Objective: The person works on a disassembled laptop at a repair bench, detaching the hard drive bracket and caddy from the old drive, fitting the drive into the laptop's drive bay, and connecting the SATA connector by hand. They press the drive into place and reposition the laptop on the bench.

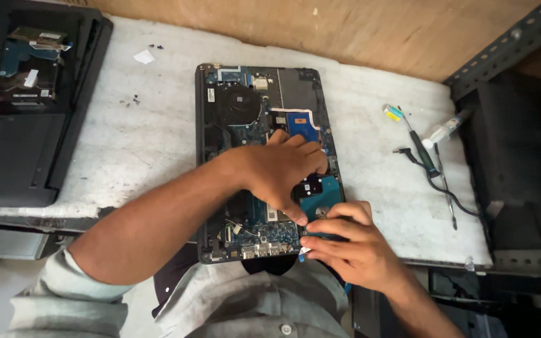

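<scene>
While the opened laptop point(264, 163) lay with its bottom cover already off and its board and fan bare, both hands worked at the hard drive point(324, 194) in the corner nearest the person. The left hand point(280, 172) lay flat, fingers point(308, 153) together, pressing just above the drive. The right hand point(345, 241) had its fingers point(330, 228) closed on the drive's near edge. The drive sat yet in its bay, so I judge the removal unfinished. A screwdriver point(422, 147) lay well apart on the surface point(126, 144).
</scene>
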The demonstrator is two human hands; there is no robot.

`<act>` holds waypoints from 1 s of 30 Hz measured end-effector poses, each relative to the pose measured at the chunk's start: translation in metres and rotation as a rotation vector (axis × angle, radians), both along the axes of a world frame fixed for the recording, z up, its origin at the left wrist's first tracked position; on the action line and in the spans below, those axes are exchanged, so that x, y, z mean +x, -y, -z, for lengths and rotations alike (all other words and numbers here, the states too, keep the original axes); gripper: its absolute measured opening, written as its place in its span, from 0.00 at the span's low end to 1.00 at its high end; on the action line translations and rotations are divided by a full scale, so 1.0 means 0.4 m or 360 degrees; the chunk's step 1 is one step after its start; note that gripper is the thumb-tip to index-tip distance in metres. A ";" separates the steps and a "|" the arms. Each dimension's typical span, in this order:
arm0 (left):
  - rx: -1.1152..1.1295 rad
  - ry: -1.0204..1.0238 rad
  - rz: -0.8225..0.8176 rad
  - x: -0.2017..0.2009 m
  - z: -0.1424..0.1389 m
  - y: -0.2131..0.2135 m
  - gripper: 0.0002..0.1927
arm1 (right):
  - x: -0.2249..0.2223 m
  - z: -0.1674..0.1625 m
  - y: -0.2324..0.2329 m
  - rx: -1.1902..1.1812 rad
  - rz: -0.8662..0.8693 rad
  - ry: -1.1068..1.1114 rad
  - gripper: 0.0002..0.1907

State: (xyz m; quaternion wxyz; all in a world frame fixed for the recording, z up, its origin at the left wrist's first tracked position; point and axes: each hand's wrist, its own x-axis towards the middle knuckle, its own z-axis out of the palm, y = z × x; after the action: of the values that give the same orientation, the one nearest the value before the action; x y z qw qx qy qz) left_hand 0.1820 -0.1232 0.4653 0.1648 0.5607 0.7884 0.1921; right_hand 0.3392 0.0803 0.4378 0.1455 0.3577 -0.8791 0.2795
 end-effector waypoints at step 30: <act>0.0728 0.0202 0.0468 -0.040 0.000 0.003 0.32 | 0.038 0.014 -0.018 -0.0552 0.0675 -0.0157 0.18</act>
State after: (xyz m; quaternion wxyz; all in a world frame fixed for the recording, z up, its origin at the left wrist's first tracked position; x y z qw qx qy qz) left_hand 0.1659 -0.1245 0.4653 0.1093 0.6785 0.6229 0.3739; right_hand 0.3544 0.0876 0.4322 0.3025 0.1487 -0.8652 0.3713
